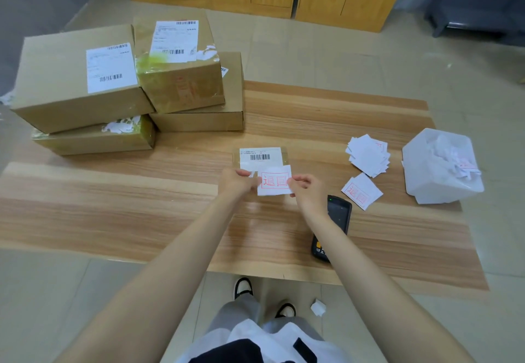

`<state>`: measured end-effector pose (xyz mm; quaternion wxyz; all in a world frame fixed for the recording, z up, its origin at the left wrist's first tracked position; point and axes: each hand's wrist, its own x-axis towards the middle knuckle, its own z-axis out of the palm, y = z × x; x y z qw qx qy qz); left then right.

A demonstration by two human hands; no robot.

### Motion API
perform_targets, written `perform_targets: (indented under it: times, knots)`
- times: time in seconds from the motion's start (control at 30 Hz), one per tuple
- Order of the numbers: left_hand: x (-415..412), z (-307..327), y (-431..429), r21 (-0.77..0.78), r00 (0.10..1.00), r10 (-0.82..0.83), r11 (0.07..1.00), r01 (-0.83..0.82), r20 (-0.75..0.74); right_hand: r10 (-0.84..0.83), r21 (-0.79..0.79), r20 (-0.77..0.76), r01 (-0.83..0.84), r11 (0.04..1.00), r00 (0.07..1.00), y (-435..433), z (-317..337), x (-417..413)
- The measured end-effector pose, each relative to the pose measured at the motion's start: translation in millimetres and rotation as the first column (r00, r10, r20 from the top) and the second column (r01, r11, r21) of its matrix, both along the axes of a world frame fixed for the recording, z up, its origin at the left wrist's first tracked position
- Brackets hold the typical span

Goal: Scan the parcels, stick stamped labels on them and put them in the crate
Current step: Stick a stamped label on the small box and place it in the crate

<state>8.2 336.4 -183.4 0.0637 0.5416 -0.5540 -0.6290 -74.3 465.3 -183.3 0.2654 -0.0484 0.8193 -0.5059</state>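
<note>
Both hands hold a stamped label at a small parcel.
The left hand (237, 182) and right hand (305, 189) pinch the red-stamped label (274, 183) by its side edges; it overlaps the near edge of the small parcel (262, 156), which lies mid-tabletop (142, 206). The scanner (339, 217) lies beside the right wrist.

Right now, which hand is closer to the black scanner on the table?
The right hand. It pinches the stamped label by its right edge, just up and left of the handheld scanner. The left hand pinches the label's left edge, farther away.
</note>
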Motion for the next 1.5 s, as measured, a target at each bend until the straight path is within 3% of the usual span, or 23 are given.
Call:
perform_targets:
  times: [0.57,1.0,1.17,1.33,1.43,1.5]
  knots:
    - [-24.8,-6.8,-22.3,-0.053,0.983,-0.030,0.998,0.040,0.178,0.050,0.091,0.007,-0.050,0.995,0.999,-20.6,-4.7,-21.5]
    - [-27.0,-13.7,-28.0,-0.050,0.983,-0.035,0.998,0.044,0.180,0.085,0.106,0.026,-0.087,0.990,0.996,-24.8,-14.8,-24.8]
    - [-27.3,-11.1,-24.2,-0.175,0.968,-0.083,0.976,0.127,0.237,0.136,0.178,-0.034,-0.128,0.976,0.990,-25.4,-16.7,-26.6]
    - [-21.3,-4.8,-17.3,-0.417,0.923,-0.177,0.852,0.317,0.341,0.365,0.410,-0.136,-0.283,0.867,0.921,-21.9,-20.9,-32.0]
    - [-18.2,-0.3,-17.1,-0.555,0.811,-0.333,0.601,0.575,0.480,0.505,0.393,-0.250,-0.390,0.833,0.826,-18.9,-21.4,-33.8]
    - [-17.8,-1.7,-16.3,-0.538,0.716,-0.456,0.471,0.699,0.529,0.622,0.378,-0.272,-0.513,0.771,0.734,-18.9,-20.9,-33.8]
